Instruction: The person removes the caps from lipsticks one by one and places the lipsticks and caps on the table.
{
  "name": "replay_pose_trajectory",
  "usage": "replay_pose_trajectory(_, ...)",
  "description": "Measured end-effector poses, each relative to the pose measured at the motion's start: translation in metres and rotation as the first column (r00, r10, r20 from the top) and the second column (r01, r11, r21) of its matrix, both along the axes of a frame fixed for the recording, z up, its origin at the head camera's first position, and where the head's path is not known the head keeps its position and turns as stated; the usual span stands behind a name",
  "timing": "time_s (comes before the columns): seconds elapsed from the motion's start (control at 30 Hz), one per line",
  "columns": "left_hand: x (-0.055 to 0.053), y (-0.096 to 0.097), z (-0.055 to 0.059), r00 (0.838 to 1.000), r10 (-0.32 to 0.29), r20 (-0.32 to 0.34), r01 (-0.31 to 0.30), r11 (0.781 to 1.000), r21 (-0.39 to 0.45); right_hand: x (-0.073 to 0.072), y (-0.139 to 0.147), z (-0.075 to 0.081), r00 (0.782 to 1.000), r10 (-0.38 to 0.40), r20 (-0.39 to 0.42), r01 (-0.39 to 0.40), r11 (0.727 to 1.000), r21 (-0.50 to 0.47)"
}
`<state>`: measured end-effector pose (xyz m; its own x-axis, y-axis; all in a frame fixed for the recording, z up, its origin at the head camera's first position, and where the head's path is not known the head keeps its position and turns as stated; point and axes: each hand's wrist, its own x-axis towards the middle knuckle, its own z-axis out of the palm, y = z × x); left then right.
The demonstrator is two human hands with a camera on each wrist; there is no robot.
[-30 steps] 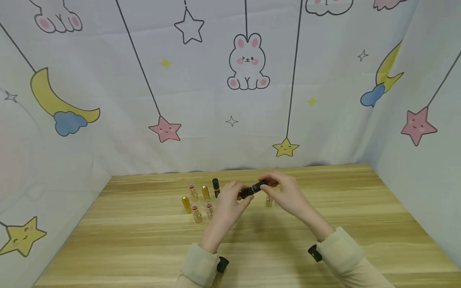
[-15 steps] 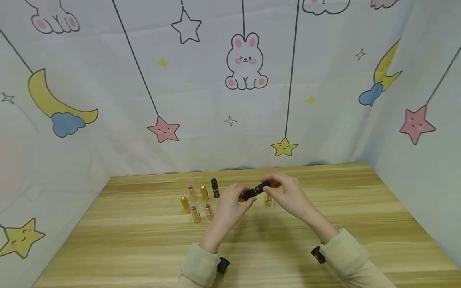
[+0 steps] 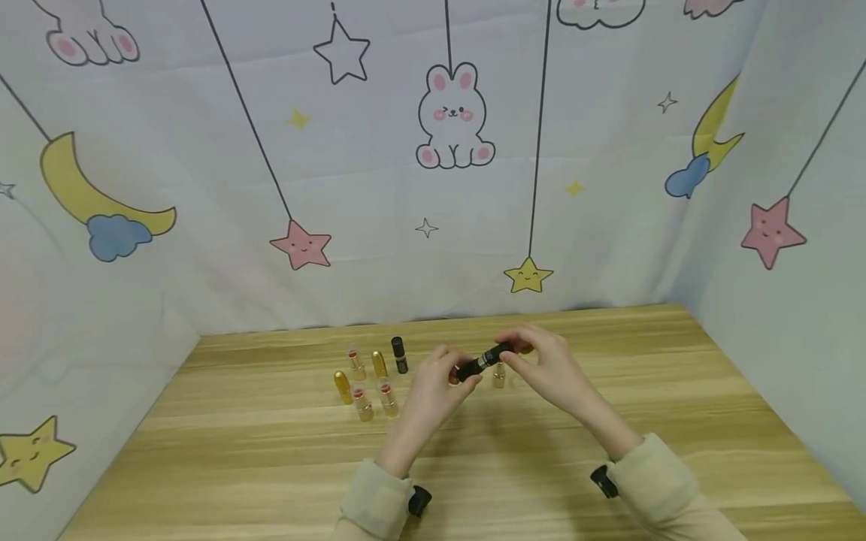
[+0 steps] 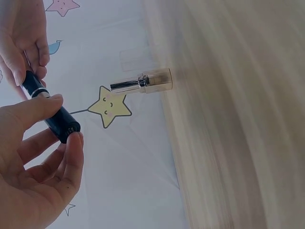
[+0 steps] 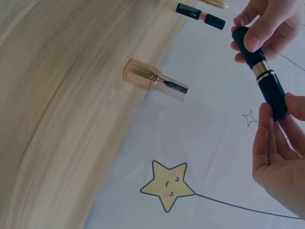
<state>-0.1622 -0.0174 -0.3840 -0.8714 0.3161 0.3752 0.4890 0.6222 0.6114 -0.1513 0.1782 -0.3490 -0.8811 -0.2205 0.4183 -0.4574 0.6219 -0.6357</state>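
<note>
A black lipstick tube (image 3: 482,362) is held tilted above the table between both hands. My left hand (image 3: 433,383) pinches its left part between thumb and fingers, and my right hand (image 3: 551,372) pinches the right part. Between the two black parts, a gold band (image 5: 260,68) shows in the right wrist view, with a thin silvery ring beside it. Standing on the table behind the right hand is a clear and gold lipstick (image 3: 498,376), partly covered by it; the right wrist view shows this lipstick (image 5: 155,78) in full.
Left of the hands stands a group of lipsticks: a black tube (image 3: 399,355), two gold bullet-shaped tubes (image 3: 343,387) and three clear-capped red lipsticks (image 3: 361,403). A white printed curtain (image 3: 379,285) hangs along the back edge of the wooden table (image 3: 257,451).
The right hand has drawn slightly right, away from the left. The tube's two black parts have come further apart, showing more of the band between. The head view has shifted slightly.
</note>
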Motion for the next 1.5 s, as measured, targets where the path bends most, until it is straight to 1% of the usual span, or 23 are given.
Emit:
replay_pose_trajectory(0.23,-0.001,0.0,-0.002,1.0,0.001,0.01,-0.001,1.0,-0.008,0.0,0.006,-0.003,1.0,-0.004,-0.021,0.004,1.0,-0.003)
replay_pose_trajectory(0.53,-0.003,0.001,-0.004,0.999,-0.003,0.035,0.004,1.0,-0.021,0.002,0.012,-0.007,1.0,-0.03,-0.008,0.03,0.999,-0.016)
replay_pose_trajectory(0.67,-0.005,0.003,-0.008,1.0,-0.011,0.023,0.011,1.0,-0.025,0.004,0.017,-0.01,0.999,-0.043,-0.012,0.043,0.999,-0.009)
replay_pose_trajectory(0.83,-0.007,0.005,-0.012,1.0,-0.014,0.016,0.014,0.999,-0.029,0.005,0.022,-0.014,0.998,-0.05,-0.05,0.051,0.999,0.012)
replay_pose_trajectory(0.97,-0.007,0.006,-0.013,0.999,-0.017,0.034,0.018,1.0,-0.024,0.006,0.024,-0.017,0.996,-0.062,-0.069,0.064,0.997,0.035)
replay_pose_trajectory(1.13,-0.007,0.007,-0.013,0.998,-0.029,0.052,0.029,1.0,-0.006,0.007,0.025,-0.021,0.996,-0.069,-0.058,0.072,0.996,0.055)
replay_pose_trajectory(1.2,-0.007,0.007,-0.014,0.997,-0.032,0.07,0.032,0.999,-0.001,0.007,0.025,-0.023,0.996,-0.068,-0.059,0.072,0.995,0.062)
replay_pose_trajectory(1.33,-0.008,0.011,-0.015,0.994,-0.015,0.111,0.016,1.0,-0.009,0.006,0.028,-0.026,0.995,-0.063,-0.08,0.07,0.994,0.089)
replay_pose_trajectory(1.4,-0.008,0.013,-0.015,0.993,-0.003,0.122,0.006,1.0,-0.02,0.006,0.03,-0.027,0.994,-0.056,-0.097,0.066,0.992,0.109)
replay_pose_trajectory(1.5,-0.008,0.016,-0.016,0.989,0.001,0.148,0.002,1.0,-0.023,0.005,0.032,-0.029,0.992,-0.044,-0.118,0.059,0.989,0.134)
